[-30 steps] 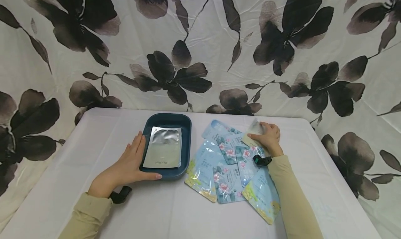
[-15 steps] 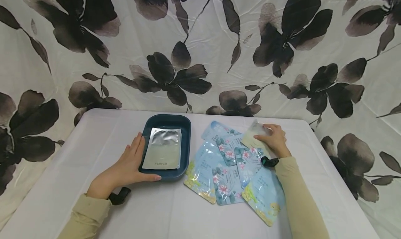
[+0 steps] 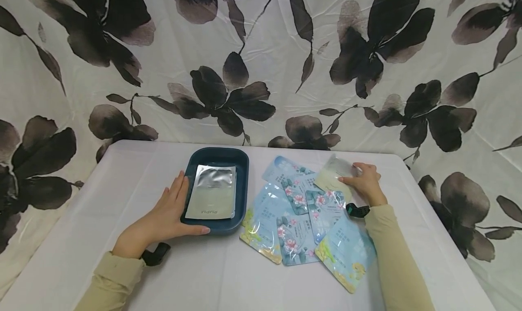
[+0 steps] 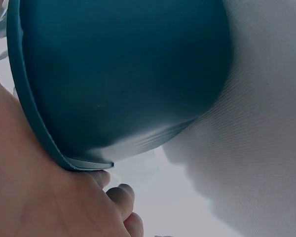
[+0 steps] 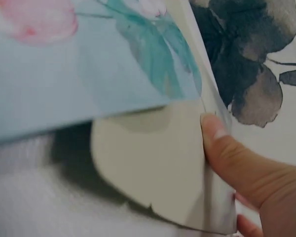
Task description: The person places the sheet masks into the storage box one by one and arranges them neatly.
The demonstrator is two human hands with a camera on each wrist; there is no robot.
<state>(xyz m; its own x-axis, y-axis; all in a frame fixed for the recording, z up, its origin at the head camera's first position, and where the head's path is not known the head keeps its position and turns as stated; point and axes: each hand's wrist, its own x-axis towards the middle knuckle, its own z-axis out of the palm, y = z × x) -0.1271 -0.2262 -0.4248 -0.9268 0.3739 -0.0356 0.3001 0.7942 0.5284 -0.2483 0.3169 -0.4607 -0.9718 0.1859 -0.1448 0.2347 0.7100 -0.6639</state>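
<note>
In the head view, my left hand (image 3: 161, 218) lies against the left side of a dark blue tray (image 3: 216, 156), fingers straight and thumb along its near rim. A silver and pale green sheet mask packet (image 3: 212, 202) lies inside, lettered PMPM. At the right, my right hand (image 3: 367, 184) pinches the right edge of another pale green sheet mask packet (image 3: 331, 172). The right wrist view shows the thumb on that packet's (image 5: 148, 158) edge, fingers behind it. A blue flowered packet (image 5: 64, 84) overlaps it there. The left wrist view shows the tray's outer wall (image 4: 123, 74) close to my palm.
Several light blue mask packets (image 3: 265, 220) with flower prints overlap in a loose pile between the tray and my right arm. One yellow-cornered packet (image 3: 344, 256) lies nearest me. A white cloth covers the table (image 3: 195, 274); a floral curtain (image 3: 293, 75) hangs behind.
My right hand has shifted right along the pale green packet, exposing more of it and sliding to its edge. The left hand and tray stay in place.
</note>
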